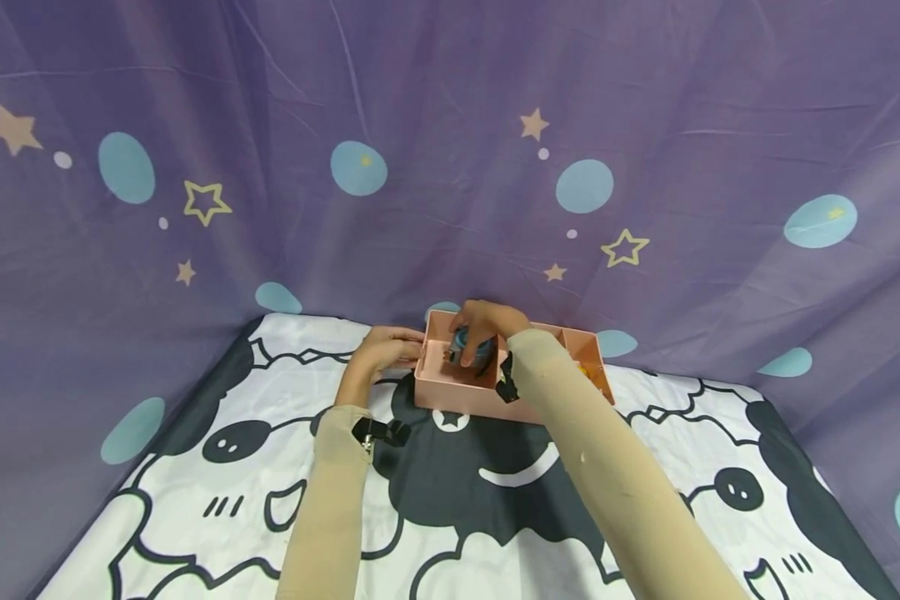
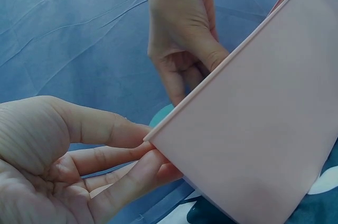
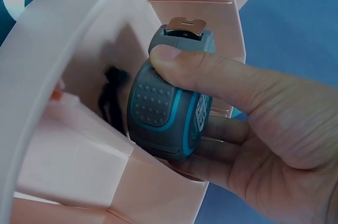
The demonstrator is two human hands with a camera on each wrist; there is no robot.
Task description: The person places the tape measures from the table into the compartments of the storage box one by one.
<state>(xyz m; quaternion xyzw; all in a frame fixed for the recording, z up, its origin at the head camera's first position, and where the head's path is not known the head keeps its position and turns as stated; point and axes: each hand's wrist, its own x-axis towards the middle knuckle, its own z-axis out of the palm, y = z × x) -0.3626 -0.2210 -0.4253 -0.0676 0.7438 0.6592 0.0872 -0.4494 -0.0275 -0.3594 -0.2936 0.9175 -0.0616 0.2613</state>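
A pink divided box (image 1: 461, 396) stands on the cloth near its back edge. Inside its left compartment my right hand (image 1: 487, 321) grips a grey and teal tape measure (image 3: 163, 102), thumb over the ribbed case and fingers beneath it. The metal end hook (image 3: 186, 25) shows at its top. A black cord-like strap (image 3: 112, 94) hangs beside the case. At the box's left end my left hand (image 1: 390, 346) holds the wall by its corner, with fingertips (image 2: 142, 134) at the rim.
Dividers split the box, and something small and yellow (image 1: 583, 369) lies in its right compartment. White cloth with dark cartoon prints (image 1: 465, 475) covers the table. Directly behind the box hangs a purple curtain (image 1: 457, 242) with stars and blue spots.
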